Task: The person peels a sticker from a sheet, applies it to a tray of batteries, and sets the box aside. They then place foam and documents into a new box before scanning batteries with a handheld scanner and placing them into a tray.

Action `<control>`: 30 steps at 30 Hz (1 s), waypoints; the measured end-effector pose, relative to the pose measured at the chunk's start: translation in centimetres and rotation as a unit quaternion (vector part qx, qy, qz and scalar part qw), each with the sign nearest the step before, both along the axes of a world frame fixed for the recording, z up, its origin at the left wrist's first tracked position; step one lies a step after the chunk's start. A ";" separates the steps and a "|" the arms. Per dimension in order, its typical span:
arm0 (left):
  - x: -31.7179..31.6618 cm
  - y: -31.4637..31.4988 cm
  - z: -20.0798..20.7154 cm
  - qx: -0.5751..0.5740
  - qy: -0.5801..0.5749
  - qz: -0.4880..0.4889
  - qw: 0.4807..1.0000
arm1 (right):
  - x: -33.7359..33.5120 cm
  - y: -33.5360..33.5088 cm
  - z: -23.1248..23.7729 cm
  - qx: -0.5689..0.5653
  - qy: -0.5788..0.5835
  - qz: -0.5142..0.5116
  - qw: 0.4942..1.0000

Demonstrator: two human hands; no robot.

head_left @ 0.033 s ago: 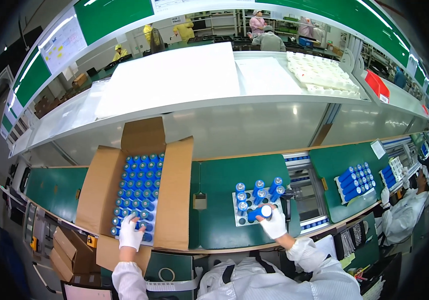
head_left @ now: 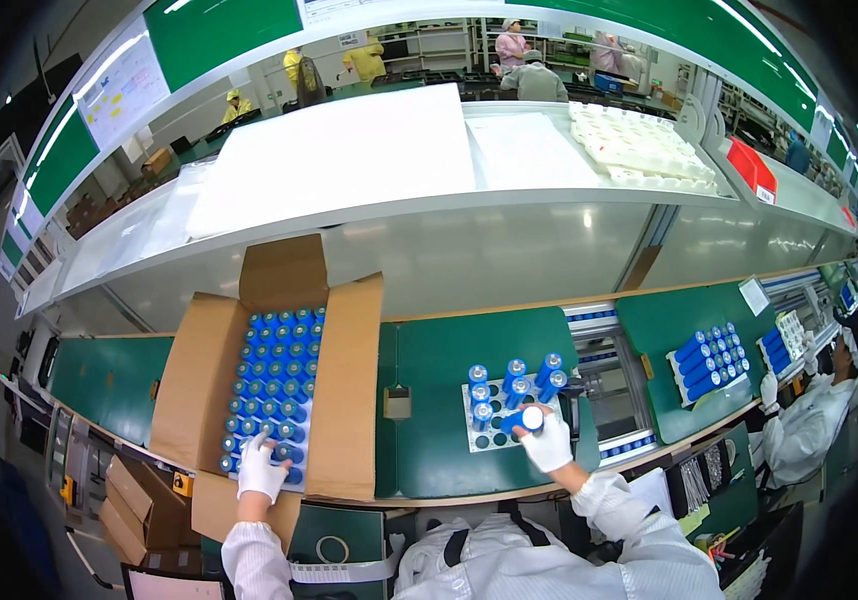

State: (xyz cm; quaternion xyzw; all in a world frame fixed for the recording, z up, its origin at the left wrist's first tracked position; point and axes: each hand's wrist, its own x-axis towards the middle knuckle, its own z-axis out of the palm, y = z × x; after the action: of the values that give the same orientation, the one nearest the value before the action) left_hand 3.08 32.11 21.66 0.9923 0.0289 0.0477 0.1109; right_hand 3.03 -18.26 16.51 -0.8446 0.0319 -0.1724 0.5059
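Observation:
My left hand [head_left: 262, 470], in a white glove with bare fingertips, reaches into the near end of an open cardboard box [head_left: 347, 390]. Its bent fingers and thumb close around a blue cylindrical battery cell [head_left: 290, 454] there, partly hidden by the hand. Rows of like cells [head_left: 279, 365] stand upright in the box. My right hand [head_left: 547, 446], gloved the same way, grips another blue battery cell [head_left: 521, 421], tilted with its pale end toward me. It is over the near right part of a white holed tray [head_left: 489, 441], where several cells [head_left: 517, 388] stand upright in the farther holes.
A dark upright fixture [head_left: 574, 400] stands beside the tray's right edge. Farther right, a conveyor gap [head_left: 604, 380] separates another green board [head_left: 639, 330] carrying a filled cell tray [head_left: 709, 362]. A co-worker [head_left: 799, 435] works at the far right. A shelf [head_left: 399, 205] spans above the bench.
The cell in my right hand has shifted slightly away from me, showing more of the tray's near holes. My left hand stays at the same corner of the box.

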 end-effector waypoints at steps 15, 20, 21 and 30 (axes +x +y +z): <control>6.8 -2.2 -4.7 0.011 0.014 0.144 0.989 | 3.6 -3.5 -7.9 -0.145 0.049 -0.048 0.987; 9.2 -1.8 -5.3 0.051 -0.058 0.150 0.986 | 4.2 -1.9 -6.3 -0.231 0.110 -0.043 0.966; 9.7 -2.5 -5.1 0.039 -0.046 0.162 0.985 | 4.2 -2.0 -6.6 -0.236 0.132 -0.040 0.962; 11.7 -4.8 -4.9 0.039 0.019 0.264 0.963 | 3.9 -2.7 -8.3 -0.218 0.141 -0.040 0.965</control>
State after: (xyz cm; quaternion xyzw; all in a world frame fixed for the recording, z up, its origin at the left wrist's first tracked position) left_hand 14.75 27.31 16.74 0.9536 0.2903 0.0579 0.0552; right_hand 6.95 -20.95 8.17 -0.9483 0.0979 -0.0743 0.2926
